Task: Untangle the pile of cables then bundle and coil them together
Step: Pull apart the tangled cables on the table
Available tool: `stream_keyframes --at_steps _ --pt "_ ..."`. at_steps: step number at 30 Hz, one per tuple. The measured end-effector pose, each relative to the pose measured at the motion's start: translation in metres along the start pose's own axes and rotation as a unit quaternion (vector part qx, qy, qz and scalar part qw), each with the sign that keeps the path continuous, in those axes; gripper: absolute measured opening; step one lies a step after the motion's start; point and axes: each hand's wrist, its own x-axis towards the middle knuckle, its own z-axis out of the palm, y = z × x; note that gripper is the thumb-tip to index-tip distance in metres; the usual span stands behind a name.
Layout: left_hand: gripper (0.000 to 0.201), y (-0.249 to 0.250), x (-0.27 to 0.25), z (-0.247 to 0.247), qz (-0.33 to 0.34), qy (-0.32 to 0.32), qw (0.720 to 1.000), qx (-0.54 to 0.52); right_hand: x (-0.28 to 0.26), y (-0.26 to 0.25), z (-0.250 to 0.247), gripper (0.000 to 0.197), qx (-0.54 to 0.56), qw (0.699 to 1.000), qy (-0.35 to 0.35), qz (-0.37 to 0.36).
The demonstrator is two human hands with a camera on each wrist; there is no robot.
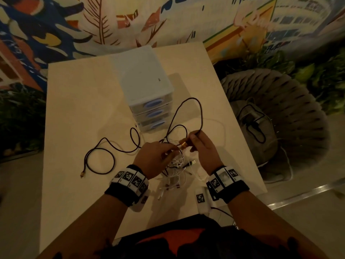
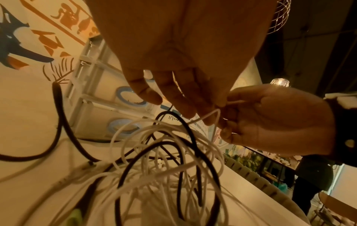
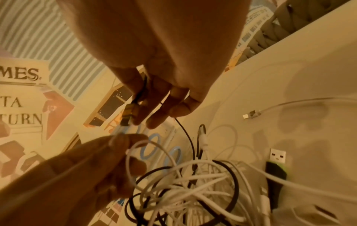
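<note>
- Cables (image 1: 176, 166), white and black, lie tangled on the table (image 1: 78, 101), just in front of the small drawer unit (image 1: 149, 101).
- My right hand (image 1: 203, 146) pinches the dark cable's gold plug (image 1: 183, 144) above the tangle.
- My left hand (image 1: 155, 156) pinches a white strand (image 2: 214, 116) beside that plug.

White cables (image 1: 176, 163) tangle with a black cable (image 1: 104, 146), gold-tipped.
</note>
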Motion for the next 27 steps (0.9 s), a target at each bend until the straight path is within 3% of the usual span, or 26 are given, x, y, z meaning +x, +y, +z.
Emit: stream_keyframes --at_steps 3,8,11,14,16,18,19,22,24,27 --pt "0.033 -0.007 -0.004 0.000 -0.054 -0.019 0.998 -0.027 0.003 0.004 -0.012 0.024 0.038 0.999 0.025 0.009" --pt "0.023 -0.018 -0.005 -0.009 -0.128 -0.010 0.987 -0.092 0.009 0.021 -0.058 0.027 -0.093 0.986 0.126 0.063" --pt "0.034 -0.021 0.000 -0.013 -0.165 0.017 0.981 -0.104 0.001 0.008 -0.080 0.033 -0.127 0.980 0.145 0.036" --pt "0.072 -0.017 0.011 -0.023 -0.152 0.069 0.981 -0.101 -0.012 -0.030 -0.076 0.043 -0.157 0.985 0.015 -0.067" --pt "0.095 -0.012 0.020 -0.033 -0.124 0.088 0.984 -0.090 -0.017 -0.053 -0.062 0.039 -0.219 0.963 -0.103 -0.119" --pt "0.106 -0.002 0.028 -0.040 -0.094 0.082 0.991 -0.056 -0.021 -0.072 -0.044 0.033 -0.250 0.940 -0.180 -0.143" --pt "0.099 0.003 0.033 -0.043 -0.081 0.082 0.993 -0.039 -0.022 -0.079 -0.036 0.029 -0.241 0.936 -0.208 -0.150" --pt "0.040 0.005 0.043 -0.046 -0.066 0.137 0.988 -0.020 -0.022 -0.084 -0.017 0.025 -0.216 0.920 -0.275 -0.178" --pt "0.046 -0.003 0.040 -0.051 -0.105 0.168 0.974 -0.111 -0.017 -0.074 -0.012 0.028 -0.199 0.926 -0.288 -0.143" --pt "0.040 -0.009 0.025 -0.063 -0.134 0.200 0.943 -0.228 -0.003 -0.039 -0.017 0.044 -0.178 0.957 -0.227 -0.013"
